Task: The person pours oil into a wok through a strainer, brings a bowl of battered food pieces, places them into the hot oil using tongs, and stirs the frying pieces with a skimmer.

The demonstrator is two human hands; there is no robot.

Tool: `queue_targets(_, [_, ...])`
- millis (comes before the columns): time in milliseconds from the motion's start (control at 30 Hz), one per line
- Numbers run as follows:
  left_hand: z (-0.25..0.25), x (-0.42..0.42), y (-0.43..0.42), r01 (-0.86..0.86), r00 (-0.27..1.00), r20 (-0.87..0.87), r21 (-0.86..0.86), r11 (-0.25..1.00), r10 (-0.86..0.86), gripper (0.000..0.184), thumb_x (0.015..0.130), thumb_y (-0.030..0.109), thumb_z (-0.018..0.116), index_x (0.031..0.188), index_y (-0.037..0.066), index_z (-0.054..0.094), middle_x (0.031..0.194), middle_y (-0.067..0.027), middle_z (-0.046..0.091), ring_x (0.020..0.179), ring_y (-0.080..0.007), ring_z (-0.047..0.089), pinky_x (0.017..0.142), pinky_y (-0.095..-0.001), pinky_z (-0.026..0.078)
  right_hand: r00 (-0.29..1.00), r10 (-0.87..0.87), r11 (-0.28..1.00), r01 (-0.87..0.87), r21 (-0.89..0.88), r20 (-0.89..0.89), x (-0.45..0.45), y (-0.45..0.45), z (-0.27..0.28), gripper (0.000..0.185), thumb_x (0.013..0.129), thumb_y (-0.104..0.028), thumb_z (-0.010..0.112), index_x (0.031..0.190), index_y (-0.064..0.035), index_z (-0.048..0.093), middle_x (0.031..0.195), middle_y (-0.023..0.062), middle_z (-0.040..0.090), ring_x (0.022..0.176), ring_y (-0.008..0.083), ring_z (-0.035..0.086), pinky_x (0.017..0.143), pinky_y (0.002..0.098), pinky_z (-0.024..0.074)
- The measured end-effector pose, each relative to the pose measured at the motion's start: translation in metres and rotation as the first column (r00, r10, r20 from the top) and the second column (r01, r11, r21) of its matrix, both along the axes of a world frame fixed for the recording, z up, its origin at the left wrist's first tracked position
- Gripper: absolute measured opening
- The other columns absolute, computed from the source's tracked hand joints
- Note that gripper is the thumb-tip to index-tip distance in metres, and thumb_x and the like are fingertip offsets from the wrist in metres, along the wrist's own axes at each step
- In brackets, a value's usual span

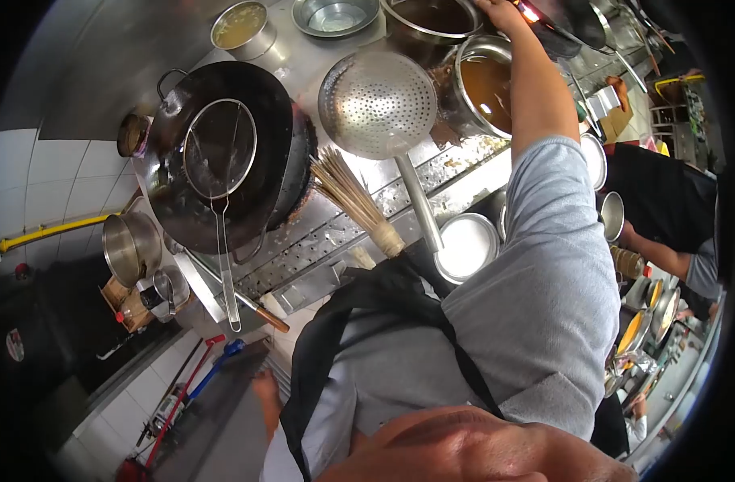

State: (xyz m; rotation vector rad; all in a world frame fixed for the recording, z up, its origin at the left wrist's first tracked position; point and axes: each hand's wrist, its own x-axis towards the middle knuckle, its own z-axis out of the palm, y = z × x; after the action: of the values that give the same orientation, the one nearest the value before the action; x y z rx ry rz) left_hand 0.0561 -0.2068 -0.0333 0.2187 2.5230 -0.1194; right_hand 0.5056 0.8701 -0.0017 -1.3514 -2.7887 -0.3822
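Observation:
My right arm in a grey sleeve reaches up to the top edge. My right hand [497, 10] is cut off there, close to the rim of a pot of dark liquid [431, 14] and beside a flame [529, 12]; its grip is hidden. Below lies a pot of brown liquid [486, 84]. My left hand [264, 389] hangs low at my side, small and partly covered by my apron, so its fingers are unclear. A perforated metal strainer [377, 100] and a bamboo wok brush [355, 201] lie on the steel stove in front of me.
A large black wok [168, 189] stands left, a wire skimmer [220, 149] across it. Behind are a pot of yellowish liquid [239, 26] and a metal basin [335, 16]. A white-topped round container [466, 247] is near my body. Another person's forearm [665, 261] shows at right.

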Motion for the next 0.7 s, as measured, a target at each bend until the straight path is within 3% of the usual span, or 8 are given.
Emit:
queue_targets(67, [-0.004,0.010,-0.013,0.007,0.999,-0.052,0.015,1.000,-0.007,0.038,0.085,0.033,0.060,0.078,-0.004,0.062,0.075,-0.0216,0.064,0.069,-0.0392,0.061,0.067,-0.0459,0.047,0.539,-0.458,0.885,0.204,-0.418,-0.707,-0.040,-0.073,0.056,0.041,0.096,-0.037,0.048,0.099,-0.0020,0.069,0.094,0.0136,0.070,0.091,0.0271,0.066,0.085,0.0371,0.0490])
queue_targets(100, [-0.005,0.015,-0.015,0.022,0.994,-0.106,0.039,0.999,-0.018,0.036,0.085,0.031,0.061,0.077,-0.003,0.061,0.072,-0.0191,0.064,0.063,-0.0349,0.062,0.062,-0.0437,0.048,0.657,-0.431,0.901,0.284,-0.327,-0.619,-0.018,-0.049,0.040,0.048,0.096,-0.043,0.048,0.104,0.0000,0.068,0.093,0.0155,0.070,0.085,0.0278,0.066,0.080,0.0358,0.0504])
queue_targets(133, [-0.006,0.018,-0.017,0.015,0.994,-0.106,0.037,0.999,-0.011,0.036,0.085,0.031,0.061,0.077,-0.003,0.061,0.072,-0.0191,0.064,0.063,-0.0349,0.062,0.062,-0.0437,0.048,0.503,-0.615,0.774,0.237,-0.588,-0.607,-0.016,-0.045,0.046,0.043,0.093,-0.037,0.053,0.097,0.0028,0.069,0.091,0.0178,0.070,0.078,0.0298,0.067,0.070,0.0366,0.0517])
queue_targets(200, [-0.010,0.016,-0.017,-0.344,0.939,0.083,0.206,0.916,0.334,0.030,0.086,0.027,0.063,0.075,-0.001,0.060,0.069,-0.0122,0.063,0.057,-0.0216,0.059,0.053,-0.0358,0.046,0.233,-0.711,0.695,0.094,-0.712,-0.663,-0.015,-0.051,0.041,0.044,0.086,-0.025,0.067,0.121,0.0018,0.061,0.106,0.0117,0.068,0.100,0.0199,0.062,0.088,0.0321,0.0490])
queue_targets(300, [-0.009,0.012,-0.011,-0.166,0.986,0.036,0.316,0.934,0.163,0.029,0.087,0.025,0.063,0.075,0.000,0.060,0.067,-0.0112,0.062,0.055,-0.0207,0.058,0.052,-0.0354,0.045,0.515,-0.805,0.545,0.446,-0.710,-0.295,-0.050,-0.080,0.093,0.060,0.083,-0.040,0.071,0.124,0.0021,0.059,0.113,0.0131,0.067,0.101,0.0249,0.063,0.090,0.0359,0.0483])
queue_targets(400, [-0.002,0.005,-0.009,0.130,0.991,-0.076,0.430,0.894,-0.107,0.027,0.088,0.024,0.061,0.074,0.001,0.060,0.064,-0.0097,0.059,0.052,-0.0194,0.055,0.050,-0.0348,0.043,0.346,-0.905,0.230,-0.094,-0.969,-0.249,-0.031,-0.026,0.031,0.072,0.075,-0.049,0.076,0.125,-0.0001,0.059,0.128,0.0186,0.058,0.114,0.0340,0.057,0.101,0.0420,0.0402])
queue_targets(600, [0.003,0.011,-0.037,0.629,0.771,-0.158,0.040,0.776,-0.617,0.037,0.088,0.031,0.054,0.071,0.000,0.060,0.071,-0.0209,0.061,0.067,-0.0383,0.059,0.064,-0.0479,0.046,0.560,-0.782,0.451,0.204,-0.869,-0.274,-0.047,-0.023,0.039,0.054,0.067,-0.029,0.076,0.109,0.0025,0.067,0.107,0.0170,0.068,0.096,0.0322,0.064,0.084,0.0407,0.0498])
queue_targets(700, [0.016,0.028,-0.026,0.354,0.935,-0.006,0.110,0.929,-0.355,0.035,0.088,0.032,0.053,0.075,0.000,0.061,0.074,-0.0217,0.062,0.073,-0.0387,0.060,0.068,-0.0481,0.046,0.657,-0.688,0.627,0.325,-0.708,-0.308,-0.051,-0.032,0.047,0.049,0.068,-0.033,0.070,0.102,0.0030,0.069,0.104,0.0191,0.068,0.095,0.0288,0.065,0.084,0.0379,0.0495])
